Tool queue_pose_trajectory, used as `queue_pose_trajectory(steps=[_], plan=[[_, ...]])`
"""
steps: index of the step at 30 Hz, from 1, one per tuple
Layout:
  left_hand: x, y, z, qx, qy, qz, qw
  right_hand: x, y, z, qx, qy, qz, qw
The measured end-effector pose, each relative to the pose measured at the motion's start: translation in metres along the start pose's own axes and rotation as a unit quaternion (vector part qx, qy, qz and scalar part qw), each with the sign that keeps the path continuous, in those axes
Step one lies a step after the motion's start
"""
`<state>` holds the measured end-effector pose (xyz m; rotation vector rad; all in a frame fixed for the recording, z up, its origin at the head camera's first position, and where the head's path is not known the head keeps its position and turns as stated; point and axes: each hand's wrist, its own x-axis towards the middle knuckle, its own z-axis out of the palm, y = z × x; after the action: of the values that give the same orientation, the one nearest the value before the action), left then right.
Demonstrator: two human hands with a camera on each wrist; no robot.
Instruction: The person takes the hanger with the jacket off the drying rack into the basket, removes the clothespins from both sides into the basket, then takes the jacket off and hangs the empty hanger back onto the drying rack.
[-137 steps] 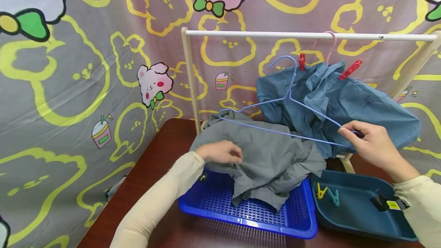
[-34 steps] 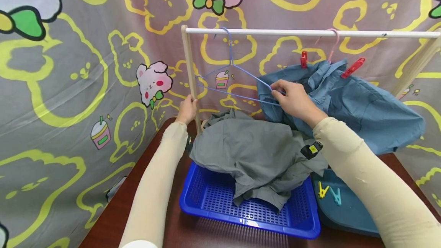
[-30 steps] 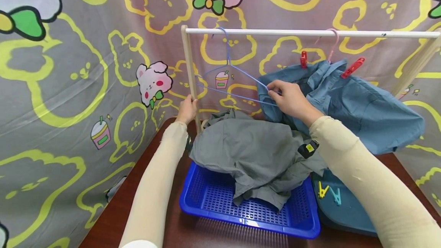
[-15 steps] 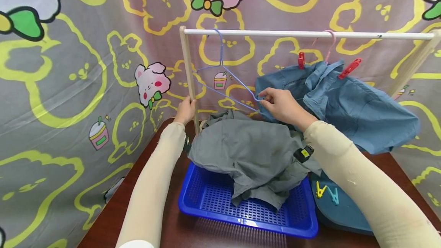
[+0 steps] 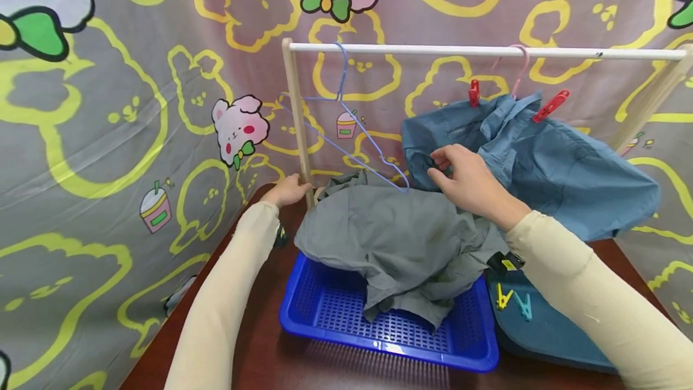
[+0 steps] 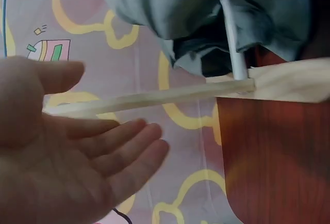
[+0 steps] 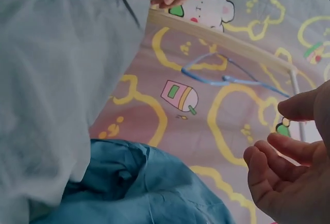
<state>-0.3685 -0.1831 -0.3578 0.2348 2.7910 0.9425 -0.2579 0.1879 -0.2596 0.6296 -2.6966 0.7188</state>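
Observation:
A blue clothes hanger (image 5: 340,92) hangs from the white rod (image 5: 422,49) near its left end, tilted with its right arm low. Its lower right corner overlaps the grey garment (image 5: 395,227) heaped in the blue basket (image 5: 390,349). My right hand (image 5: 468,182) is off to the right of the hanger, fingers loosely bent and nothing between them. Behind that hand is a blue garment (image 5: 590,179) on a pink hanger (image 5: 520,80). At the wooden post (image 5: 298,119), my left hand (image 5: 287,191) has its fingers extended; the left wrist view shows the palm (image 6: 56,167) bare.
Two red clips (image 5: 474,94) sit on the blue garment. Right of the basket lies a dark teal tray (image 5: 552,330) with a yellow clip (image 5: 504,297) and a teal clip (image 5: 523,306), partly under my right forearm. Patterned cloth covers the walls behind and left.
The blue hanger went from my right hand onto the rod, slid left, then tilted as I let go. My right hand drew back right; my left hand released the post and moved lower.

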Motion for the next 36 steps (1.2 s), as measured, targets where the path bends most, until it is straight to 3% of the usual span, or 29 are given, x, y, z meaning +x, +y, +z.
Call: queue_pose_trajectory(steps=[3,8,14,20,25,30,36], plan=[[-0.007,-0.006,0.004,0.031,-0.045,0.006,0.9985,-0.017,0.003,-0.003,-0.024,0.002,-0.022,0.9995],[-0.02,-0.013,0.013,0.043,-0.095,0.026,0.9942,-0.042,0.017,0.0,-0.083,-0.048,-0.044,0.9944],[-0.028,-0.016,0.024,-0.008,-0.141,0.043,0.9891,-0.066,0.044,0.006,-0.148,-0.129,0.023,0.9803],[-0.032,-0.014,0.024,-0.041,-0.188,0.059,0.9795,-0.076,0.065,0.017,-0.167,-0.173,0.084,0.9671],[-0.027,-0.012,0.03,-0.032,-0.17,0.061,0.983,-0.077,0.075,0.029,-0.146,-0.206,0.118,0.9603],[-0.025,-0.01,0.035,0.018,-0.142,0.066,0.9875,-0.078,0.081,0.044,-0.12,-0.206,0.14,0.9609],[-0.023,-0.007,0.039,0.018,-0.128,0.025,0.9913,-0.076,0.088,0.057,-0.113,-0.201,0.138,0.9632]])
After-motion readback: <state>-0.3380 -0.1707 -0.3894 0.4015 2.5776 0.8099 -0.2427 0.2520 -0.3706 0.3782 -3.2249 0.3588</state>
